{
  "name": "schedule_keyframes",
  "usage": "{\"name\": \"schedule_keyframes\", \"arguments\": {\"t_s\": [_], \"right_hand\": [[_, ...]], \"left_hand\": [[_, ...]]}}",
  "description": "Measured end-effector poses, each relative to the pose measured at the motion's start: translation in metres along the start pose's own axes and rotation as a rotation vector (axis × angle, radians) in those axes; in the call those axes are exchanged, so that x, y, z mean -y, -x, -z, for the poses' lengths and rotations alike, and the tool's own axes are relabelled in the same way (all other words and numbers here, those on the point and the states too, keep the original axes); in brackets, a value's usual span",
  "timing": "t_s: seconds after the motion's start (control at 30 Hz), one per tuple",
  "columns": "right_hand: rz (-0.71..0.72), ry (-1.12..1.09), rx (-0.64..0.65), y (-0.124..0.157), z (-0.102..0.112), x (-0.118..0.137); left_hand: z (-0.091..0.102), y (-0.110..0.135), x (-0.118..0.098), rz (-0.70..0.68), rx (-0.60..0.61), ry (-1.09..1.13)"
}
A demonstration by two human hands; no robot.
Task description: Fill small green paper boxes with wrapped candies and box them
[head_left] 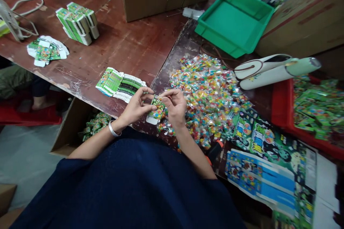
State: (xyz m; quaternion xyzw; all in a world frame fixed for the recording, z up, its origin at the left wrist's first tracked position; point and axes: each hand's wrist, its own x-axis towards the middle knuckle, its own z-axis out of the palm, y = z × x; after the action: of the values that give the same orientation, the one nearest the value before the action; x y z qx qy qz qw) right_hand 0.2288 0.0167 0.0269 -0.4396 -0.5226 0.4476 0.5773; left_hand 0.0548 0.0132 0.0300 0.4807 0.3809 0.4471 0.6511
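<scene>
A small green printed cardboard box [158, 109] is in my left hand [138, 105], its thumb across the front and the fingers behind. A white flap sticks out at the box's near end. My right hand [175, 107] is closed in a pinch at the box's upper right edge; its fingertips are partly hidden. Just left of my hands lies a row of flat, unfolded green boxes [120, 84]. To the right spreads a heap of clear packets of colourful candies [206, 96], reaching under my right forearm.
A green tray [231, 44] stands behind the heap, near a pale bottle-shaped pouch [276, 75]. At right is a red crate [282, 105] of green packs, with printed cardboard sheets [268, 171] nearer. Stacked boxes [77, 23] stand back left. An open carton [67, 125] sits below the table edge.
</scene>
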Motion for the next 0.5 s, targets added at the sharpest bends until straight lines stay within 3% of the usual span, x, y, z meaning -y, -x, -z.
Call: {"name": "schedule_keyframes", "arguments": {"t_s": [0.23,0.4,0.5], "right_hand": [[-0.215,0.041,0.162,-0.014,0.015,0.012],[-0.234,0.039,0.179,-0.022,0.024,0.01],[-0.146,0.074,0.17,-0.02,0.023,0.014]], "left_hand": [[0.003,0.007,-0.009,-0.123,-0.042,-0.266],[0.003,0.008,-0.012,-0.074,0.064,-0.199],[0.002,0.007,-0.015,-0.07,0.047,-0.184]]}}
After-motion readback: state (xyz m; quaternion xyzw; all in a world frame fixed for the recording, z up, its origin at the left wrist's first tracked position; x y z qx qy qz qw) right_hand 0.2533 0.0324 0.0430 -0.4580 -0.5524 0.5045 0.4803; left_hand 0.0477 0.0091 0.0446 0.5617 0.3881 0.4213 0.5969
